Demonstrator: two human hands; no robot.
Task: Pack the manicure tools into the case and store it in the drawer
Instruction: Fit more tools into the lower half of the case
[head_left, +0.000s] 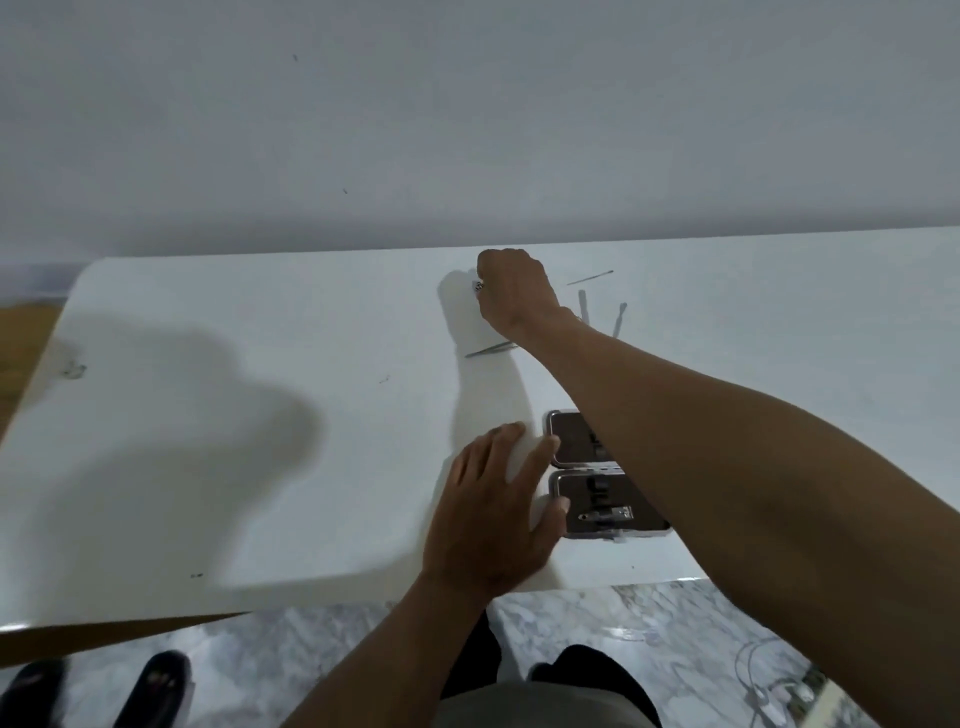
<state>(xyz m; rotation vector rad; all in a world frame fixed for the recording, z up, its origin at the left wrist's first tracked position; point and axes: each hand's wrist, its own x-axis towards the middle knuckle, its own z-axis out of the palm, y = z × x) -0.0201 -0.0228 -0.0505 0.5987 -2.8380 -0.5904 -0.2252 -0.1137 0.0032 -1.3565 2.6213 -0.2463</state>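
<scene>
Your left hand lies flat on the white table, fingers spread wide, holding nothing. Its thumb and first finger touch the left edge of the open case.

That case sits near the table's front edge, partly hidden under your right forearm. It lies open in two halves, one nearer you and one farther, both dark inside with a silver rim. In the near half you can see a small metal tool strapped in, lying sideways with its long side going left to right. Dark straps show in both halves. What else is inside is hidden by your arm.

Farther back, a thin metal tool lies on the table just under your right wrist. It points left and a bit toward you.

Your right hand reaches far across, near the back edge of the table. Its fingers are curled in tight, and something small shows at the fingertips on the left side. You cannot tell what it is.

To the right of that hand lie three more thin tools. One long thin stick slants up to the right. Two short tools lie close together, pointing mostly away from you.
</scene>
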